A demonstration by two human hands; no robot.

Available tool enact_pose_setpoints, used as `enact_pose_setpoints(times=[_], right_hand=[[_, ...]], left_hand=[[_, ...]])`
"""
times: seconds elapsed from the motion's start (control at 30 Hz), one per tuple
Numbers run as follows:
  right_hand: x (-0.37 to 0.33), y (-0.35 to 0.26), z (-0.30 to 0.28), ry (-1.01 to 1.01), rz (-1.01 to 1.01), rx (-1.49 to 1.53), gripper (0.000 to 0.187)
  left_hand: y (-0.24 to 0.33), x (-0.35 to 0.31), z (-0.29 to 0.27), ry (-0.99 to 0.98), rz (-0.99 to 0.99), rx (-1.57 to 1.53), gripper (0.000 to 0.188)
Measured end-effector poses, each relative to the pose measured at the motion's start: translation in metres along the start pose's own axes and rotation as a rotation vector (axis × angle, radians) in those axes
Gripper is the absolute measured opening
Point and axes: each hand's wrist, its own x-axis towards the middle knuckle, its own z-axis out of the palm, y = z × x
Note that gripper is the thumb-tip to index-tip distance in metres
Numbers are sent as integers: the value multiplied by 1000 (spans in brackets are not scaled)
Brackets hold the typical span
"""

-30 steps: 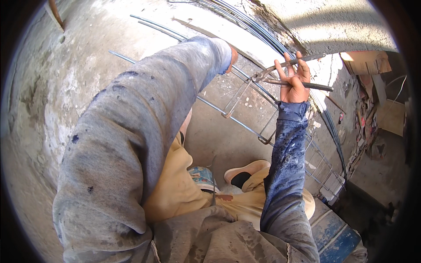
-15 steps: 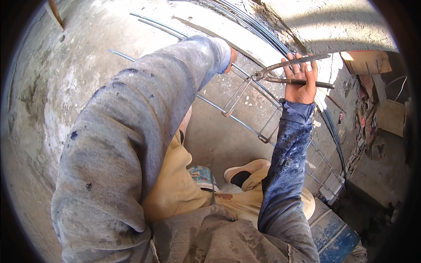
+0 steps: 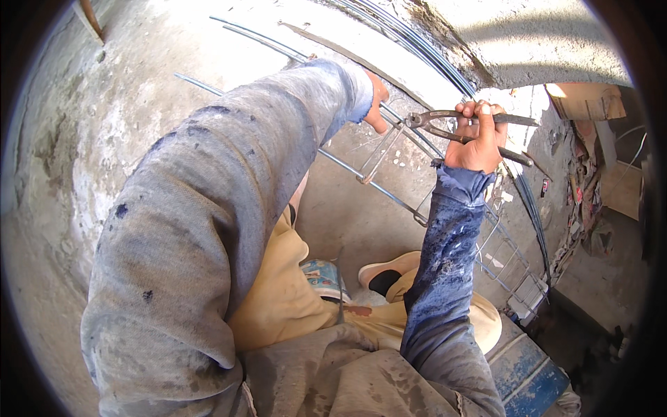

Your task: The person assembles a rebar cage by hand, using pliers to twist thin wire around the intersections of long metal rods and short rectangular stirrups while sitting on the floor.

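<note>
My right hand (image 3: 478, 144) grips dark metal pincers (image 3: 435, 115), thumb and fingers around the handles, which stand apart. The jaws are at the upper long rod of a rebar cage (image 3: 335, 160), beside a rectangular stirrup (image 3: 379, 156) that joins the two long rods. Just left of the jaws, my left hand (image 3: 375, 104) closes over the same upper rod. The grey sleeve hides much of this hand, with only some fingers showing. Whether the jaws hold any tie wire is too small to tell.
Long thin bars (image 3: 410, 38) lie bundled along the wall foot. More of the cage (image 3: 511, 260) runs to the lower right, near a blue-painted box-like object (image 3: 531, 372). Cardboard (image 3: 587, 102) and debris fill the right side. My shoes stand beside the cage.
My right hand has gone from open-fingered against the handles to fingers wrapped round them, and the pincers have tilted. More of my left hand now shows, its fingers lower by the rod.
</note>
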Motion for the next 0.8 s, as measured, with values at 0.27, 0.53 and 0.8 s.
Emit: enact_pose_setpoints(times=[0.27, 0.53, 0.8], right_hand=[[-43, 6, 0, -57, -183, -138, 21], [-77, 12, -14, -122, -298, -250, 31], [-100, 18, -15, -184, -351, -424, 38]], left_hand=[[23, 7, 3, -91, -66, 46, 87], [32, 9, -4, -58, -95, -59, 69], [32, 20, 1, -61, -100, -110, 64]])
